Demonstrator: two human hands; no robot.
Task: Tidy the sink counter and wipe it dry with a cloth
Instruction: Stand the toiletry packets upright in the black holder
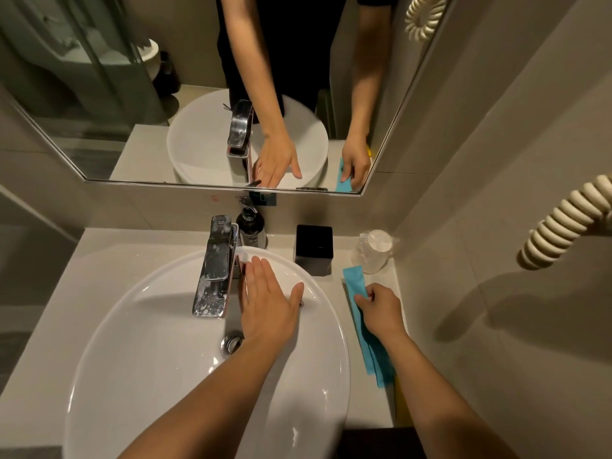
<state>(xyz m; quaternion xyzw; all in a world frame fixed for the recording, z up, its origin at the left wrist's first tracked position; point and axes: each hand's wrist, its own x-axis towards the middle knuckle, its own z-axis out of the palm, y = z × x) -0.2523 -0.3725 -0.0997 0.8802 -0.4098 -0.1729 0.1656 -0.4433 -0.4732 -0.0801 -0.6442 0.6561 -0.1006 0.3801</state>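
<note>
A white oval sink basin sits on the grey counter. My left hand hovers flat over the back of the basin, fingers spread, right of the water-spotted chrome tap, holding nothing. My right hand rests on the counter strip right of the basin, thumb and fingers pinching a long folded blue cloth that runs from the back towards the front edge.
Along the back wall stand a dark pump bottle, a black square box and a clear plastic bottle. A yellow item lies at the counter's front right. A mirror hangs above; a coiled cord is on the right wall.
</note>
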